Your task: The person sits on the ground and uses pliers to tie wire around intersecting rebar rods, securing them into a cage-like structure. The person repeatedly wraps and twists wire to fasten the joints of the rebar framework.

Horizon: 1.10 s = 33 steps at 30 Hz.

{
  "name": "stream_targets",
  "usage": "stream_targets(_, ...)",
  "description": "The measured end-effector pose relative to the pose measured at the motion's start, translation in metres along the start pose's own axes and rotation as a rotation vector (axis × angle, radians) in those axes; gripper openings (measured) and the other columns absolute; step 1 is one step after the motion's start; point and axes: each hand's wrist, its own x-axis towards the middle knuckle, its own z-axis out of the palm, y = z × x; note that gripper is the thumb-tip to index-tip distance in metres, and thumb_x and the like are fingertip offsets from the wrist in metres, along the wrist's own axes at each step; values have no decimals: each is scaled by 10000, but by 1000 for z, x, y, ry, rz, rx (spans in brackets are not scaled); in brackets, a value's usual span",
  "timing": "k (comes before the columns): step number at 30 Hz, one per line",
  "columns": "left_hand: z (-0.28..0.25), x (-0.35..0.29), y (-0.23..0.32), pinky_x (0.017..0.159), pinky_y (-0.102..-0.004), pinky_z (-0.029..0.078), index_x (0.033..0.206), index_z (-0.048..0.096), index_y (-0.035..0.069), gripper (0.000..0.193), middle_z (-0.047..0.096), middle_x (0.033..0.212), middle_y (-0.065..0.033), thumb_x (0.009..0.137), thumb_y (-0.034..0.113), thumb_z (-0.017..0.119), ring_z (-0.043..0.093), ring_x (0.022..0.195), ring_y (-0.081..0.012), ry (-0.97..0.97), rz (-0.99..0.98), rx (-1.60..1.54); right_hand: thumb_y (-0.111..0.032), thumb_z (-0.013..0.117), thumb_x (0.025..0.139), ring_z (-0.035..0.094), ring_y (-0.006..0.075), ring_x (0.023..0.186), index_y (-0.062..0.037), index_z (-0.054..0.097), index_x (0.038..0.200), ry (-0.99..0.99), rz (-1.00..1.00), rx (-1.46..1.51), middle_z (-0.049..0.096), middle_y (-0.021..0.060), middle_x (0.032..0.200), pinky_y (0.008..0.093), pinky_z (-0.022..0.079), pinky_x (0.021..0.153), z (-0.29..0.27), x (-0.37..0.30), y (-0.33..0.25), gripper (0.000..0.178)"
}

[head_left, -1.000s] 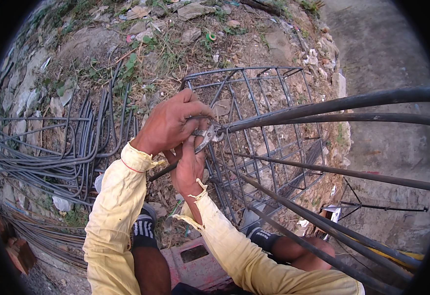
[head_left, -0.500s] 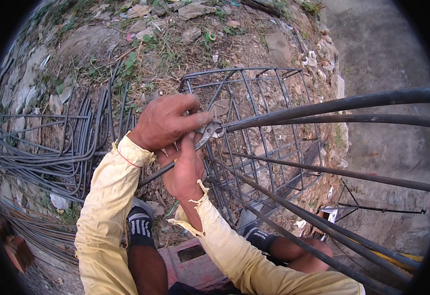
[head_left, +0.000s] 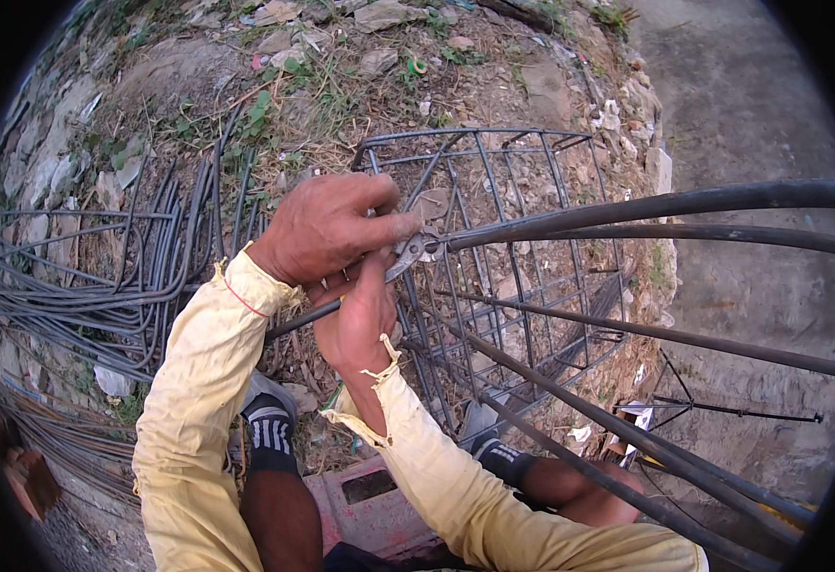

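Note:
A pair of grey metal pincers (head_left: 413, 252) sits with its jaws at a long dark steel bar (head_left: 627, 208). My right hand (head_left: 358, 322) is closed round the pincers' handles, palm turned up and thumb along one handle. My left hand (head_left: 329, 225) is curled just above it, the index finger reaching to the pincers' head. What lies inside its fingers is hidden. Any wire in the jaws is too small to make out. Behind my wrists a dark bar end (head_left: 295, 322) slants down to the left.
More long bars (head_left: 570, 329) run out to the right at waist height. Beneath them lies a welded-looking rebar cage (head_left: 517, 191). Bent bars (head_left: 141, 310) are heaped at left. Between my legs is a pinkish-red seat (head_left: 393, 524). A black tripod (head_left: 722, 410) stands at right.
My hands and the pincers hold nearly the same place and grip. The whole view has shifted very slightly.

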Motion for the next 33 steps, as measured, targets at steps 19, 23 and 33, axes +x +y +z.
stream_targets(19, -16, -5, 40, 595, -383, 501, 1146, 682, 222, 429, 538, 942, -68, 759, 37, 695, 628, 752, -279, -162, -409, -293, -603, 512, 948, 518, 164, 543, -75, 534, 869, 16, 263, -135, 456, 10, 643, 344, 484, 481, -14, -24, -33, 534)
stream_targets(23, -31, -3, 42, 675, -393, 486, 1191, 673, 210, 456, 500, 945, -112, 778, 16, 670, 594, 826, -293, -213, -482, -396, -567, 513, 968, 554, 156, 560, -48, 552, 858, 43, 161, -159, 531, 41, 682, 318, 489, 483, -13, -21, -24, 532)
stream_targets(33, -31, -3, 27, 777, -365, 436, 1137, 698, 115, 345, 478, 923, -108, 843, 295, 715, 537, 872, -278, -344, -706, -785, -634, 455, 958, 624, 163, 999, -75, 488, 1317, -40, 71, -269, 594, 73, 1155, 336, 554, 782, -33, -10, -10, 665)
